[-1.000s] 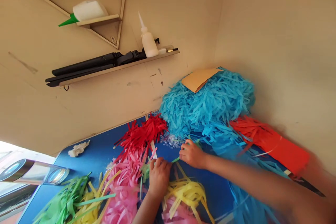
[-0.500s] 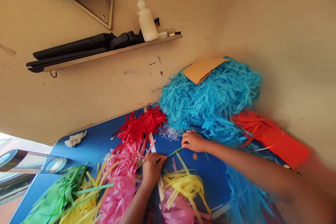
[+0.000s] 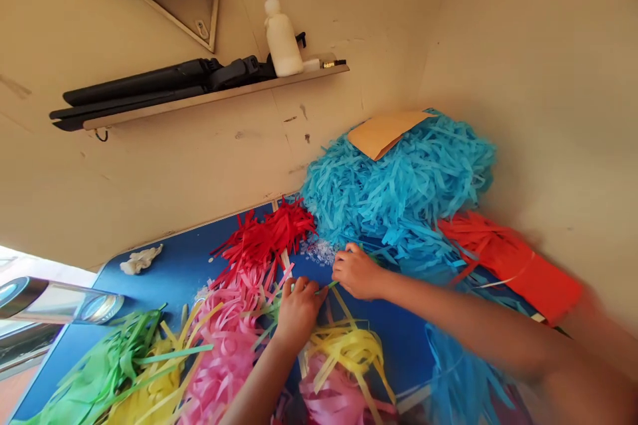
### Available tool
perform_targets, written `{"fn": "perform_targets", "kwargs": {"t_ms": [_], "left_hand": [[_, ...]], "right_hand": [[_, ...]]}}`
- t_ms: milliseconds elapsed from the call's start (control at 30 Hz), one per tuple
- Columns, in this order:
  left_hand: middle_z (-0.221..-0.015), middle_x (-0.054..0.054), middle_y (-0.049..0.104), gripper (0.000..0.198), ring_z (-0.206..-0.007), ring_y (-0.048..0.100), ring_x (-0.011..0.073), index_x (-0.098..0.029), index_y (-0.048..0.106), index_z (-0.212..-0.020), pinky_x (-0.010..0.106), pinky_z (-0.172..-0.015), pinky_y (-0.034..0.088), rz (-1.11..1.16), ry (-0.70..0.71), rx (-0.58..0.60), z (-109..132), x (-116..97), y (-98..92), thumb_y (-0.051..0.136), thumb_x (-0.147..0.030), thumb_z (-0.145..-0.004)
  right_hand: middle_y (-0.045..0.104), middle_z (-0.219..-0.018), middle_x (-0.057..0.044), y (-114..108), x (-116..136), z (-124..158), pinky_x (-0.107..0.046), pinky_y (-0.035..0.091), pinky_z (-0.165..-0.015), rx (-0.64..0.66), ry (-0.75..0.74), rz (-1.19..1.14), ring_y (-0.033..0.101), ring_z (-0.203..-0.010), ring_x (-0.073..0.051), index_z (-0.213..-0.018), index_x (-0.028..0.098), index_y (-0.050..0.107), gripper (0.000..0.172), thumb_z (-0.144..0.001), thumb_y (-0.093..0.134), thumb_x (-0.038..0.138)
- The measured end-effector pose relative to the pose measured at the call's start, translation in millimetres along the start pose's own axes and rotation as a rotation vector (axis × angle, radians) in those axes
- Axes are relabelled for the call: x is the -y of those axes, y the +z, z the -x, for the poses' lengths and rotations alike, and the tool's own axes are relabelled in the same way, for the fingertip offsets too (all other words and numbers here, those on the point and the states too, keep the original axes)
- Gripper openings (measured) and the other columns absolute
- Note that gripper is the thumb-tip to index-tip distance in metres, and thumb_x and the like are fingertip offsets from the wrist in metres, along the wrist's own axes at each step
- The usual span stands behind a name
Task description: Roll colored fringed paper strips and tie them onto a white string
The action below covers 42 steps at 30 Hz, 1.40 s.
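Where the two hands come near each other, below the centre of the frame: one green strip [image 3: 333, 285], spanning the gap between them above the tabletop [image 3: 409, 345].

Left hand [image 3: 300, 312]: fingers curled onto the strip's left part; green strands [image 3: 269, 312] beside it.

Right hand [image 3: 359, 272]: fingers bent and apparently pinching the other end, tips partly hidden. The hold from both sides probably serves to keep the strip straight.

Just below the hands: yellow ribbons [image 3: 356, 348], looped, over a pink bundle [image 3: 331, 392].

Left of the left hand: pink strips [image 3: 229, 345], a long heap; red strips [image 3: 272, 229] at its upper end.

Lower left: yellow bundle [image 3: 162, 372] and green bundle [image 3: 100, 365], side by side, seemingly sorted by colour.

Left edge: clear flask [image 3: 64, 301], on its side.

Just above the right hand: clear bits [image 3: 318, 250], scattered.

Right of centre: blue heap [image 3: 399, 192]; brown envelope [image 3: 389, 133] on top, perhaps for want of room.

Right: orange bundle [image 3: 548, 285], a pale band [image 3: 513, 278] across it, likely to hold it together.

Lower right: blue bundle [image 3: 453, 372].

Upper left: shelf [image 3: 199, 101], bearing black gear [image 3: 149, 80] and a white bottle [image 3: 284, 46], nozzle up, presumably against leaks.
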<state>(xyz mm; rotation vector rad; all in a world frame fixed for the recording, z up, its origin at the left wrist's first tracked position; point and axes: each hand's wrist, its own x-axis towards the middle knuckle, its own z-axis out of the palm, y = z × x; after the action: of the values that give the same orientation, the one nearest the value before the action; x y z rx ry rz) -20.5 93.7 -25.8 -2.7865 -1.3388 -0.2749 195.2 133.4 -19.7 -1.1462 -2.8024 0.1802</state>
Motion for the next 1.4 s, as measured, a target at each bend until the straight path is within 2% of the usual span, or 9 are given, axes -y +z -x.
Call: {"fn": "perform_targets", "kwargs": {"t_ms": [267, 467, 567, 667, 767, 900, 1100, 1267, 1400], "left_hand": [[-0.075, 0.005, 0.068, 0.023, -0.076, 0.063, 0.0221, -0.02, 0.068, -0.074, 0.046, -0.085, 0.043, -0.075, 0.03, -0.145, -13, -12, 12.5, 0.051, -0.011, -0.088], [-0.073, 0.001, 0.07, 0.02, -0.068, 0.065, 0.0165, -0.019, 0.064, -0.077, 0.04, -0.084, 0.044, -0.117, 0.018, -0.43, -6, -9, -23.1, 0.052, -0.007, -0.088], [-0.084, -0.001, 0.073, 0.014, -0.076, 0.067, 0.0127, -0.021, 0.061, -0.091, 0.038, -0.093, 0.042, -0.079, 0.078, -0.546, 11, -17, -68.0, 0.054, -0.008, -0.09], [-0.076, -0.004, 0.072, 0.013, -0.066, 0.065, 0.0098, -0.021, 0.058, -0.091, 0.037, -0.095, 0.042, 0.021, 0.186, -0.703, 23, -35, -112.4, 0.056, -0.008, -0.089], [-0.071, -0.004, 0.07, 0.011, -0.062, 0.063, 0.0099, -0.02, 0.059, -0.089, 0.035, -0.093, 0.044, 0.077, 0.162, -0.754, 31, -52, -134.2, 0.054, -0.012, -0.092], [-0.076, 0.0, 0.071, 0.008, -0.07, 0.067, 0.0132, -0.021, 0.062, -0.094, 0.032, -0.083, 0.051, 0.18, 0.012, -0.81, 43, -67, -129.9, 0.056, -0.016, -0.092], [-0.078, 0.001, 0.07, 0.007, -0.069, 0.068, 0.0142, -0.024, 0.064, -0.09, 0.023, -0.062, 0.055, 0.434, -0.301, -0.75, 53, -88, -118.8, 0.057, -0.022, -0.091], [-0.079, 0.0, 0.072, 0.009, -0.069, 0.07, 0.0142, -0.025, 0.066, -0.09, 0.022, -0.061, 0.057, 0.513, -0.317, -0.728, 53, -93, -117.1, 0.057, -0.023, -0.091], [-0.078, 0.001, 0.073, 0.009, -0.072, 0.07, 0.0162, -0.024, 0.065, -0.091, 0.028, -0.07, 0.058, 0.345, -0.243, -0.791, 50, -90, -118.4, 0.057, -0.02, -0.091]], "right_hand": [[0.07, -0.083, -0.011, 11, 11, -13, -0.044, 0.032, -0.094, -0.062, -0.201, 0.154, 0.055, -0.086, -0.022, -0.081, 0.013, 0.072, 0.025, -0.093, 0.05, 0.011], [0.071, -0.08, -0.008, -38, 44, -2, -0.042, 0.036, -0.084, -0.203, -0.035, 0.128, 0.057, -0.083, -0.021, -0.079, 0.016, 0.07, 0.023, -0.094, 0.052, 0.018], [0.071, -0.08, -0.004, -80, 72, 15, -0.036, 0.036, -0.079, -0.282, 0.202, -0.356, 0.058, -0.082, -0.019, -0.079, 0.019, 0.07, 0.033, -0.099, 0.048, 0.032], [0.066, -0.069, -0.001, -111, 89, 26, -0.03, 0.038, -0.069, -0.103, 0.194, -1.096, 0.057, -0.07, -0.016, -0.069, 0.016, 0.068, 0.048, -0.092, 0.051, 0.054], [0.063, -0.064, 0.001, -119, 99, 30, -0.026, 0.038, -0.063, -0.009, 0.216, -1.623, 0.053, -0.062, -0.012, -0.067, 0.015, 0.068, 0.049, -0.073, 0.071, 0.063], [0.063, -0.061, 0.002, -109, 112, 37, -0.023, 0.037, -0.061, -0.074, 0.321, -1.821, 0.051, -0.057, -0.009, -0.067, 0.014, 0.068, 0.042, -0.057, 0.087, 0.051], [0.06, -0.061, 0.003, -89, 130, 46, -0.024, 0.038, -0.062, -0.282, 0.376, -1.892, 0.05, -0.057, -0.009, -0.07, 0.015, 0.067, 0.038, -0.063, 0.085, 0.048], [0.055, -0.062, 0.004, -83, 130, 50, -0.023, 0.035, -0.058, -0.343, 0.406, -1.844, 0.045, -0.056, -0.008, -0.069, 0.015, 0.063, 0.038, -0.067, 0.081, 0.048], [0.057, -0.069, 0.004, -80, 130, 53, -0.021, 0.037, -0.06, -0.326, 0.392, -1.869, 0.05, -0.062, -0.009, -0.081, 0.017, 0.059, 0.038, -0.069, 0.082, 0.045]]}}
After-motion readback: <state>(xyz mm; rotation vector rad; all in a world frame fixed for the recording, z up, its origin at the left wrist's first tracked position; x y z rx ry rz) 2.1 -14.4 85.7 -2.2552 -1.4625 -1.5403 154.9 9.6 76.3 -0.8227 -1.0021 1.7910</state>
